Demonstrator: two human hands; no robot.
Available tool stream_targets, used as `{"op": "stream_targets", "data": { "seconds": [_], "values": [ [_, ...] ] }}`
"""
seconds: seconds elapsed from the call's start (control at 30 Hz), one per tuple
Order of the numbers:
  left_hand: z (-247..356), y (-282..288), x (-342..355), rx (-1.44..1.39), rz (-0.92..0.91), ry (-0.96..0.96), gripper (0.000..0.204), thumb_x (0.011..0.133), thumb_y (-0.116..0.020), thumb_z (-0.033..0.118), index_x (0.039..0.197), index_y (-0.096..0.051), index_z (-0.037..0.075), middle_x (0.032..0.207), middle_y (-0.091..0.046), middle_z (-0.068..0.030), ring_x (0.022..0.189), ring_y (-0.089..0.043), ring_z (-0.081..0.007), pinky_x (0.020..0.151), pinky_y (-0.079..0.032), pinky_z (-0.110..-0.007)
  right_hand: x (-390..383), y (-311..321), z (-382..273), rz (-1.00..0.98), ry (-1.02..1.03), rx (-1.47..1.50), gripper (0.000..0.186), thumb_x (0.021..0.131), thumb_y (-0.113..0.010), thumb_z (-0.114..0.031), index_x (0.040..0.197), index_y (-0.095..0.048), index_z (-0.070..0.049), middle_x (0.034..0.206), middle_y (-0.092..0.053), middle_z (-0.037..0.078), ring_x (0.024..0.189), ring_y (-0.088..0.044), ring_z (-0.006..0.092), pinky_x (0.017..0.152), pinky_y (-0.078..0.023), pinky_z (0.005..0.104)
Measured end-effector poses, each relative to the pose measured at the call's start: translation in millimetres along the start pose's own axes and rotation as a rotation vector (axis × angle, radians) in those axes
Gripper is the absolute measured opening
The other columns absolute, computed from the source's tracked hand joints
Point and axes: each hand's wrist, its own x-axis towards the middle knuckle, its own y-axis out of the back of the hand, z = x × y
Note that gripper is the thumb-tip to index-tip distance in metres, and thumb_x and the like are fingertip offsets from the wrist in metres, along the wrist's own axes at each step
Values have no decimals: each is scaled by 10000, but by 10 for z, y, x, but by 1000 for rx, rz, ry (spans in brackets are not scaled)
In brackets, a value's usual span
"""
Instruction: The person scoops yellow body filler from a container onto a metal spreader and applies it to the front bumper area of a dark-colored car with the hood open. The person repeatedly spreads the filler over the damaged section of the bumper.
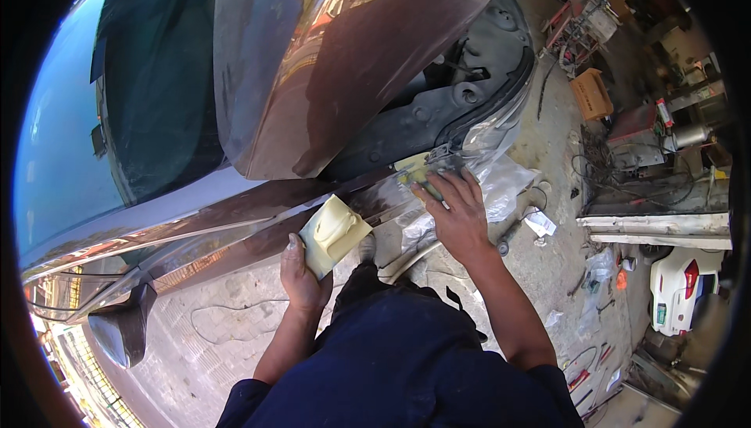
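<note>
My left hand [303,281] grips a pale square board [314,246] by its lower left edge, with the thumb along its side. A thick smear of cream-yellow putty [338,228] covers the board's face. My right hand [456,209] is bent over the brown car's fender [375,193], below the raised bonnet [313,99]. Its fingers press down beside a yellowish patch [413,168] on the fender; whatever lies under the fingertips is hidden.
Clear plastic sheeting [508,189] hangs by the car's front end. A side mirror [125,325] juts out at the lower left. Hoses [413,260] cross the concrete floor. To the right are a cardboard box [591,94], metal beams [657,228] and a white car part [682,291].
</note>
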Motion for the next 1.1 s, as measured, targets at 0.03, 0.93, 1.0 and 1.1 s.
{"op": "stream_targets", "data": {
  "seconds": [0.03, 0.93, 1.0, 1.1],
  "values": [
    [3, -8, 1, 8, 5, 4, 588, 1204, -447, 444, 1510, -578, -42, 1474, -679, -182, 1385, -646, -311, 1240, -455, -462, -17, 13, 16, 13, -7, -3, 562, 873, -708, 1, 1394, -786, -195, 1406, -710, 87, 1332, -638, 323, 1248, -426, 590],
    [-233, -376, -177, -38, -72, 222, 587, 1171, -545, 488, 1448, -622, -23, 1441, -704, -175, 1357, -672, -320, 1217, -488, -479, -382, 525, -583, 269, -747, 1223, 356, 1143, -615, -60, 1482, -673, 32, 1266, -761, 113, 1084, -695, 141, 1026, -525, 288],
    [-345, -482, -196, -31, -67, 249, 615, 1176, -523, 499, 1492, -605, -22, 1482, -687, -179, 1397, -648, -322, 1247, -454, -484, -370, 699, -661, 243, -688, 1256, 383, 1156, -617, -86, 1511, -635, 57, 1188, -736, 55, 1018, -621, 75, 956, -506, 243],
    [-436, -655, -224, -101, -65, 260, 631, 1183, -497, 499, 1540, -570, -16, 1523, -661, -175, 1433, -620, -330, 1263, -437, -487, -444, 797, -732, 171, -581, 1257, 385, 1149, -630, -87, 1509, -642, 48, 1201, -740, 60, 1017, -647, 95, 934, -529, 259]
  ]
}}
